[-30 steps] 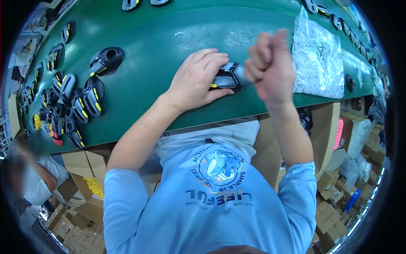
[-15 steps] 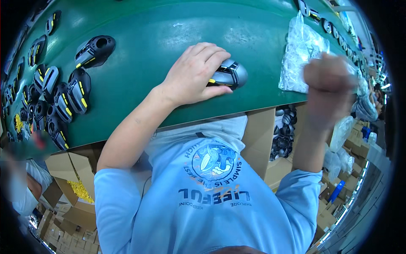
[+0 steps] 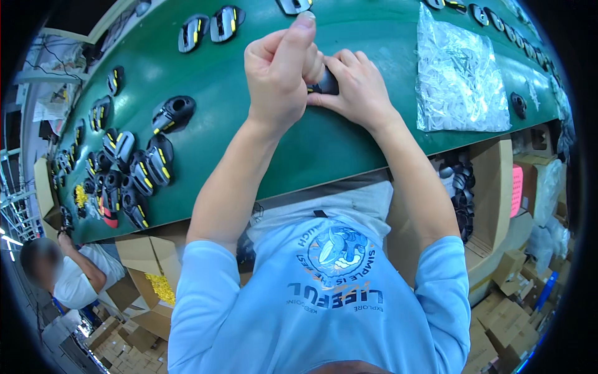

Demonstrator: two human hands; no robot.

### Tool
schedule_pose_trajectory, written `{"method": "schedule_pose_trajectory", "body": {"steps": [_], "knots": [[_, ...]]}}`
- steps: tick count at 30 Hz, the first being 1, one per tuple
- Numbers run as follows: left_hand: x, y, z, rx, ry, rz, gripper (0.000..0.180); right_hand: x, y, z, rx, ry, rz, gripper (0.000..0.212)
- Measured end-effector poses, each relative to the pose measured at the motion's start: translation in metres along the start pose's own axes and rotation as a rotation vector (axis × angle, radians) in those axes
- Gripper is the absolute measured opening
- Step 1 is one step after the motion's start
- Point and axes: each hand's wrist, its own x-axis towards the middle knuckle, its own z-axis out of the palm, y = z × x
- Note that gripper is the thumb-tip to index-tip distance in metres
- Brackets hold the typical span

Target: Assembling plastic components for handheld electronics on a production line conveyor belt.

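- Left hand [image 3: 277, 78]: curled into a loose fist above the green table [image 3: 349, 143], thumb up, fingers closed over the top of a small black part [image 3: 325, 82]. Whether it pinches a second, smaller piece cannot be told; the fingers hide it.
- Right hand [image 3: 356, 87]: fingers bent and wrapped round the same black part from the right, steadying it just above or on the table surface; contact with the table not discernible.
- Black part: sits between both hands, near the middle of the table, mostly covered; only a dark edge shows.
- Left of the hands: one black and yellow housing [image 3: 173, 113] lies alone; further left, a crowded cluster of similar housings [image 3: 128, 171] along the table edge.
- Far edge: two more housings [image 3: 212, 26] side by side.
- Right of the hands: clear plastic bag [image 3: 460, 78] of small pale pieces, lying flat, well apart from the hands.
- Progress, as a judgement: one unit is in hand, mid-assembly. Which of the many housings are finished and which wait cannot be told.
- Below the table: cardboard boxes [image 3: 492, 187], one holding dark parts.
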Motion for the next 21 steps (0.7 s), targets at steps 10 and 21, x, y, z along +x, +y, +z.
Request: {"method": "schedule_pose_trajectory", "body": {"steps": [10,21], "knots": [[0.064,-0.052,-0.015,0.264,0.069,0.082,0.054,0.030,0.004,0.020,0.049,0.126,0.045,0.082],[0.045,0.012,-0.053,0.295,-0.175,0.293,0.042,0.030,0.013,0.028,0.090,0.140,0.074,0.082]]}}
